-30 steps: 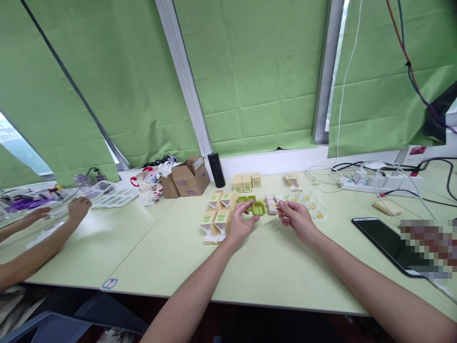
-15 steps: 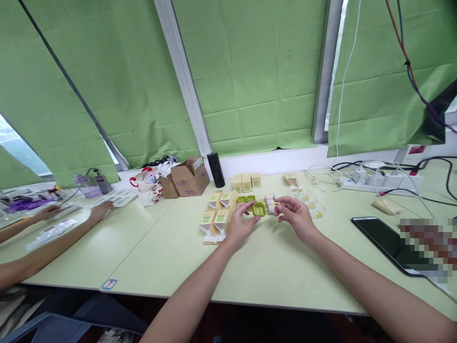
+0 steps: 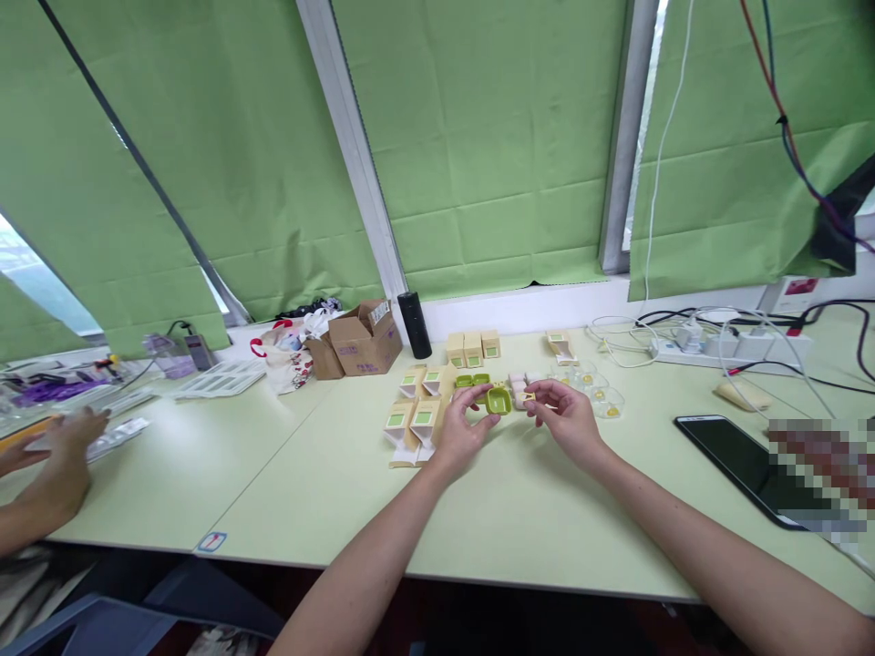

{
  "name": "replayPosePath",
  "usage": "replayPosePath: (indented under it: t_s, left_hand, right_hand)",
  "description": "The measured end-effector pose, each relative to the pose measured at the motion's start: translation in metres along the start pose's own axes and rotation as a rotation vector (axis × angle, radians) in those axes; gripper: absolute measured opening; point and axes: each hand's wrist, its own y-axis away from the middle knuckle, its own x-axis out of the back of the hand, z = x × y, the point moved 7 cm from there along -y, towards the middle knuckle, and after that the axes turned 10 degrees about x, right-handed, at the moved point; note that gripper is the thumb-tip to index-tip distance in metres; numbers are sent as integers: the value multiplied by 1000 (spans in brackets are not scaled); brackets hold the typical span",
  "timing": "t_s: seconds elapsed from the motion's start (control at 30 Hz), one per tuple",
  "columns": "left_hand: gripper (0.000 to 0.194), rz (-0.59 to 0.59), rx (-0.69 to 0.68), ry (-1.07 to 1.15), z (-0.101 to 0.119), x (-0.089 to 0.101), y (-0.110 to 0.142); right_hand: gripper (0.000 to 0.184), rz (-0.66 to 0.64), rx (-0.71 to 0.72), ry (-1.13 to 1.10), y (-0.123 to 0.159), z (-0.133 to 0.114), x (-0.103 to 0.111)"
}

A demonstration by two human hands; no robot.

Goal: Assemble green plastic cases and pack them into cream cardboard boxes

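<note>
My left hand (image 3: 459,430) pinches a small green open case (image 3: 499,400) above the pale green table (image 3: 519,510). My right hand (image 3: 564,415) is closed on a tiny yellow piece (image 3: 530,396) right beside the case. More green cases (image 3: 472,381) lie just behind. Small cream boxes with green labels (image 3: 418,412) lie to the left of my left hand, and three stand upright (image 3: 472,347) farther back. Clear blister shells with yellow bits (image 3: 596,390) sit to the right of my right hand.
A black phone (image 3: 745,463) lies at right, with a power strip and cables (image 3: 725,344) behind. A black cylinder (image 3: 414,325), brown cardboard boxes (image 3: 360,342) and a bag (image 3: 287,355) stand at the back. Another person's hands (image 3: 58,451) work at far left among trays (image 3: 219,378).
My right hand moved left, bringing the yellow piece close to the green case. The other person's hand drew back from the white trays to the far left.
</note>
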Motion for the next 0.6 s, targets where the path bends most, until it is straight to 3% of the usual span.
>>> replayPosePath:
  t_s: [0.13,0.3,0.6]
  left_hand:
    - [51,-18,-55,-10,5,-2,2]
    - [49,-31,-99,-37,11,-4,7]
    - [49,-67,-146,-91,17,-9,12]
  right_hand:
    - [27,-33,147,211,5,-10,-2]
    - [12,-131,444,424,13,-28,-10]
    - [15,-178,703,734,21,-42,-18]
